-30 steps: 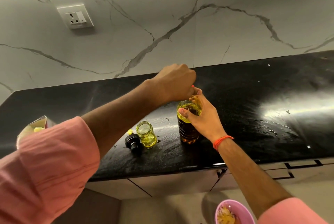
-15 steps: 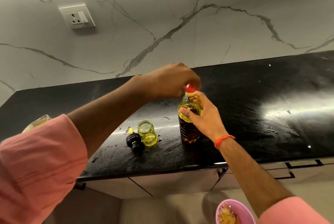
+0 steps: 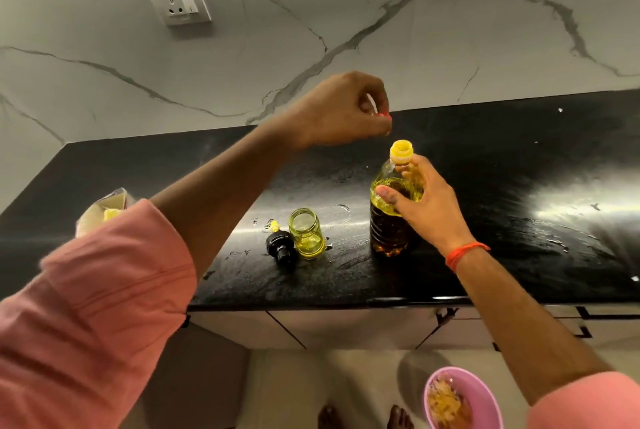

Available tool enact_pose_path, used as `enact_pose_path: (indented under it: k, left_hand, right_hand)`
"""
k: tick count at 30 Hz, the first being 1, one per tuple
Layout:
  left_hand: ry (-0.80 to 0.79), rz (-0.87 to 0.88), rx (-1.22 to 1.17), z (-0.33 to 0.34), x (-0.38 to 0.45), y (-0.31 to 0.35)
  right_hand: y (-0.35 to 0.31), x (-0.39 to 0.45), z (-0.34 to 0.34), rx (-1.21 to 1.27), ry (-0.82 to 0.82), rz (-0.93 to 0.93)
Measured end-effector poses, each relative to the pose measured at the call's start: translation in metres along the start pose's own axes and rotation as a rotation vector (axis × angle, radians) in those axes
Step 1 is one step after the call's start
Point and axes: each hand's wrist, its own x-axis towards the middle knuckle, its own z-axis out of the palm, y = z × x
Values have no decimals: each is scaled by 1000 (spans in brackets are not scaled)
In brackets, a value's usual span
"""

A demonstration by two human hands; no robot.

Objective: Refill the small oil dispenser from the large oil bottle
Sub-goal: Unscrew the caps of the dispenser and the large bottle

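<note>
**Cap off, large bottle steadied near the counter's front edge**

The black countertop (image 3: 485, 165) runs from the marble wall at the back to a front edge low in the view. The large oil bottle (image 3: 389, 220) stands upright near that front edge, its yellow threaded neck (image 3: 401, 151) uncovered. To the bottle's right the counter stretches away bare and glossy under a bright patch of glare, with a few wet smears. To its left, near it but not touching, the small oil dispenser (image 3: 307, 232) stands open-mouthed with a little yellow oil at the bottom. Its black pump top (image 3: 280, 246) lies on its side just beside it, touching or nearly so. A strip of wet counter separates the dispenser from the bottle.

The right hand (image 3: 420, 200) reaches in from the lower right and grips the bottle's shoulder, thumb on the near face and fingers curled around the far side up toward the neck. An orange thread (image 3: 465, 253) circles that wrist.

The left hand (image 3: 341, 109) hovers above and to the left of the bottle's mouth, clear of it, knuckles up, fingers curled closed around a red cap (image 3: 382, 115) of which only a sliver shows. The pink sleeve (image 3: 93, 310) fills the lower left. Below the counter edge a pink bowl (image 3: 464, 397) sits at the bottom of the view.
</note>
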Motion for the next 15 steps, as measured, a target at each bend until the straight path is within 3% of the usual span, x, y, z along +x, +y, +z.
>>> enact_pose_path:
  k: [7, 15]
  left_hand:
    - [219, -360, -466, 18, -71, -93]
    - [324, -771, -375, 74, -142, -180]
  right_hand:
    - [2, 2, 0, 56, -25, -10]
    - [10, 4, 4, 102, -12, -15]
